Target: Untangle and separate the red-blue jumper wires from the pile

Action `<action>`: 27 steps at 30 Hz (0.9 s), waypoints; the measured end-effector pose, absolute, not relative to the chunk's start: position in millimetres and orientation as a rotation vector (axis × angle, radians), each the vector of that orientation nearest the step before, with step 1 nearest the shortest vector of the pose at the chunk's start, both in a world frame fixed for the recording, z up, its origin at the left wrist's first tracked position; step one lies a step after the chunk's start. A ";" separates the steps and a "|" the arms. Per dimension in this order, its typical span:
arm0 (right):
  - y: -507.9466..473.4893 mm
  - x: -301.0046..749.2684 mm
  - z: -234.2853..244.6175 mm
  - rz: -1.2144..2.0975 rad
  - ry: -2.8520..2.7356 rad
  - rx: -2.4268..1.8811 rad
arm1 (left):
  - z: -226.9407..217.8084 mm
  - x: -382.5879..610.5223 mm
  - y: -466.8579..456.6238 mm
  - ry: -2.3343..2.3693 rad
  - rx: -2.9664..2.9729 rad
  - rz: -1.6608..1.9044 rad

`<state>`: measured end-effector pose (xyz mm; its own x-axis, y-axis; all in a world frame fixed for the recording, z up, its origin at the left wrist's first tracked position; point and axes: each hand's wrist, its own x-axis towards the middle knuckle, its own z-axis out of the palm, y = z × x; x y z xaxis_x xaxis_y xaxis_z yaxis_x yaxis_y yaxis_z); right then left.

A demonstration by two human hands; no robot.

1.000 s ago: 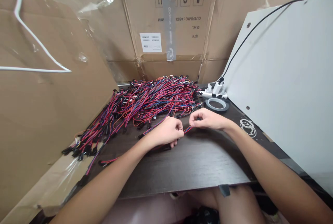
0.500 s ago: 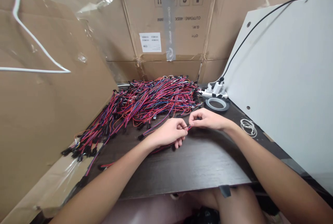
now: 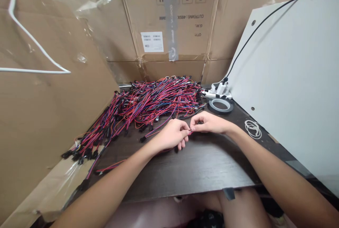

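Fingers of my left hand (image 3: pixel 175 133) are closed on a thin red and black wire cable (image 3: pixel 190 133) above the dark table. Part of that cable trails under my left forearm, and red wires with a dark end (image 3: pixel 106 169) show on its other side. My right hand (image 3: pixel 205 122) pinches the cable's end right beside the left fingertips; the tip itself is mostly hidden by the fingers. Behind both hands lies a big tangled pile of wire cables (image 3: pixel 161 99), red, purple, blue and orange, with black connectors.
A roll of grey tape (image 3: pixel 220 105) lies right of the pile, before a white power strip (image 3: pixel 218 94). A coiled white cord (image 3: pixel 253 129) rests farther right. Cardboard (image 3: pixel 182 40) stands behind, a brown panel (image 3: pixel 53 79) at left, a white panel (image 3: pixel 288 79) at right.
My hands have drawn closer together, the right moving slightly left and less wire showing between the fingertips. The cable's far end by my left forearm has shifted a little left.
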<state>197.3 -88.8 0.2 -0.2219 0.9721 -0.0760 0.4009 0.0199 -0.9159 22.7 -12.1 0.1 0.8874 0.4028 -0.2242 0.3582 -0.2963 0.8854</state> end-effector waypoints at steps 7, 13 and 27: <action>-88.7 198.6 -1.6 1.211 -1.704 -1.415 | -1.3 20.0 -12.5 0.571 2.003 -0.017; -89.8 198.3 0.1 1.226 -1.695 -1.420 | -1.9 19.1 -13.9 0.589 2.071 0.001; -90.7 200.8 3.6 1.170 -1.671 -1.470 | 3.9 19.5 -11.8 0.648 1.869 -0.001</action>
<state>200.8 -90.7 3.6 -0.1909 0.9763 -0.1023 0.4298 -0.0106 -0.9029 19.5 -11.8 3.9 0.8501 0.4318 -0.3015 0.4326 -0.2462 0.8673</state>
